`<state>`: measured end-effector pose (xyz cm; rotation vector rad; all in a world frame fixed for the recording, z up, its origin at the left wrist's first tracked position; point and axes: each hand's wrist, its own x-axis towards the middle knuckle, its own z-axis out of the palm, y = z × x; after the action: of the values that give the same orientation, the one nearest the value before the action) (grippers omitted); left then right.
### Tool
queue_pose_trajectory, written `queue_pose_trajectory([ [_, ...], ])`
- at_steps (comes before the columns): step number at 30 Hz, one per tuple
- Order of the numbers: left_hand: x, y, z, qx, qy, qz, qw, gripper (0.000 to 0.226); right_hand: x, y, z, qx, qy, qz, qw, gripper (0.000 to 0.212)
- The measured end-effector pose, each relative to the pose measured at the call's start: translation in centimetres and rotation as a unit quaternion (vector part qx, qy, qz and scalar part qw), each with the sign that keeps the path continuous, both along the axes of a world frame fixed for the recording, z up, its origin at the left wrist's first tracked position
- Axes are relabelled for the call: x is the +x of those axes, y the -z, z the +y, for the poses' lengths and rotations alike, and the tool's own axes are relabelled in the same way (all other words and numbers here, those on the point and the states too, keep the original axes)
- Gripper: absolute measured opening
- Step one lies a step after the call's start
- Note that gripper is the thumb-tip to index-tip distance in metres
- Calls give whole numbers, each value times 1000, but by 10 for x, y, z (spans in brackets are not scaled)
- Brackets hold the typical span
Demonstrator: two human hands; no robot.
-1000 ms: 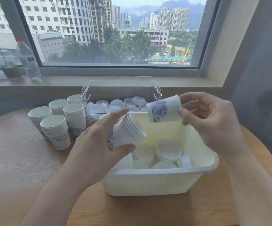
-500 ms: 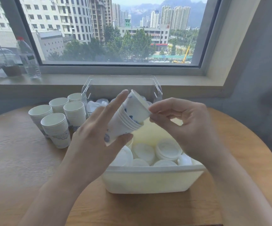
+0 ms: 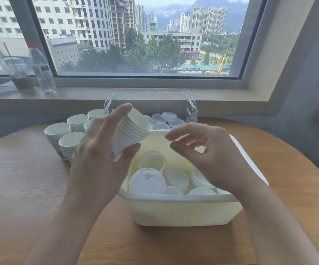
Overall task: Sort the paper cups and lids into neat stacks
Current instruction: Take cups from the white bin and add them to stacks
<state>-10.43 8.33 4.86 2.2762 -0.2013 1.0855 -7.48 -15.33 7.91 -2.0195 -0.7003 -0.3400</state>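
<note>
left hand grips tilted nested cups above white tub | right hand released, fingers loosely curled, over tub | loose lids inside tub | cup stacks left of tub | clear bin behind tub

A round wooden table carries a white plastic tub near the middle. Just behind it stands a clear bin. At the far left sit several stacks of paper cups, close together.
</note>
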Motion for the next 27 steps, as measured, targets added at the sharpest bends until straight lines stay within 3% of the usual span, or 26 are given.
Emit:
queue_pose_trajectory([
  [6,4,9,0,1,-6,26,1000,79,21,1,7,-259,41,73,962,19],
  [13,1,15,7,0,24,21,1000,83,40,13,33,-435,12,142,889,34],
  [20,1,15,7,-7,34,-7,999,88,38,10,29,-471,41,119,873,28],
  [27,-1,13,10,-27,58,0,998,90,27,-16,-12,-349,113,137,920,20],
])
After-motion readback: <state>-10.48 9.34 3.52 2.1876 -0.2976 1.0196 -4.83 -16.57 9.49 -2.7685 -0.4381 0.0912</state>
